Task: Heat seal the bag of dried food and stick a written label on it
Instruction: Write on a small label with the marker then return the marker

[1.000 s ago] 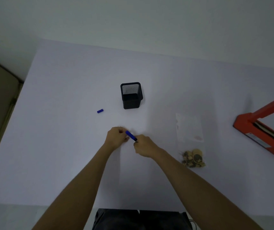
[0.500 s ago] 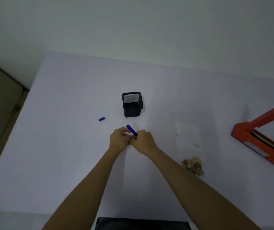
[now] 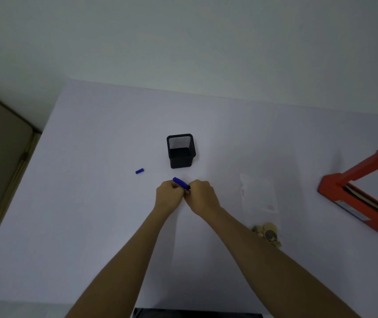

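Seen from above, two bare forearms reach forward over a pale table (image 3: 96, 226), and the hands meet knuckle to knuckle near its middle. The right hand (image 3: 200, 197) has its fingers curled around a blue pen (image 3: 180, 182), whose blue barrel sticks out up and to the left, past the knuckles of the left hand (image 3: 168, 197). The left hand is also curled, its fingertips drawn in against the right hand's; whether it pinches a label, the pen or nothing cannot be told, because the spot where the fingers meet is hidden.

Just beyond the hands stands a black mesh pen holder (image 3: 181, 151), square and upright, apart from them. To the left of the left hand and a little further away, a small blue pen cap (image 3: 139, 171) lies alone on the table.

To the right of the right hand lies the clear plastic bag (image 3: 259, 193), flat on the table, its long side running away from the person. The dried food (image 3: 267, 234), brownish pieces, is gathered at the bag's near end, close beside the right forearm. Neither hand touches the bag.

Further right, well apart from the hands and at the picture's edge, sits a red heat sealer (image 3: 355, 200) with its arm raised at a slant.
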### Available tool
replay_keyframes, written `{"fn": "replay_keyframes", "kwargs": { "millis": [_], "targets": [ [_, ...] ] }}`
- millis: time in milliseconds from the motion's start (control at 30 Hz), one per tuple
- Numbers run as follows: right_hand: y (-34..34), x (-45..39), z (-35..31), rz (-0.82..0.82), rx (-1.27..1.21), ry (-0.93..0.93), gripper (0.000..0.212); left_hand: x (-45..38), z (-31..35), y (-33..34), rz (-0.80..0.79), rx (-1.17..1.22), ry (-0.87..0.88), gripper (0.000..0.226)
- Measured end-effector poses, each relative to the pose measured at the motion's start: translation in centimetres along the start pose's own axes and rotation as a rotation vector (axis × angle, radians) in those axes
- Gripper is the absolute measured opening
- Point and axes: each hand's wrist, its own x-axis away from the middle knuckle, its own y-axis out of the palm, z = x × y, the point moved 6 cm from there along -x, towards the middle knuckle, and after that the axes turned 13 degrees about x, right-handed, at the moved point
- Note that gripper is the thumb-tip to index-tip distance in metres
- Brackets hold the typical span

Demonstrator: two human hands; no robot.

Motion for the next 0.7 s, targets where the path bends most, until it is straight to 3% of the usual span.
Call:
{"fn": "replay_keyframes", "kwargs": {
  "millis": [233,333,467,600,700],
  "targets": [
    [0.0,-0.2,2.5,0.072,-0.185,0.120,0.020,-0.5,-0.9,1.3,-0.122,0.003,0.077,0.015],
    [0.6,-0.2,3.5,0.084,-0.254,0.162,0.021,-0.7,-1.5,1.3,-0.103,0.006,0.114,0.013],
    [0.9,0.2,4.2,0.225,-0.352,0.215,0.021,-0.8,-1.7,1.9,-0.068,-0.117,0.219,0.017],
    [3.0,-0.7,3.9,-0.021,-0.423,0.150,0.022,-1.1,-2.2,2.8,-0.059,-0.254,0.353,0.018],
    [3.6,-1.6,4.3,-0.070,-0.437,0.149,0.022,-1.4,-2.5,3.1,-0.046,-0.310,0.434,0.019]
  ]
}}
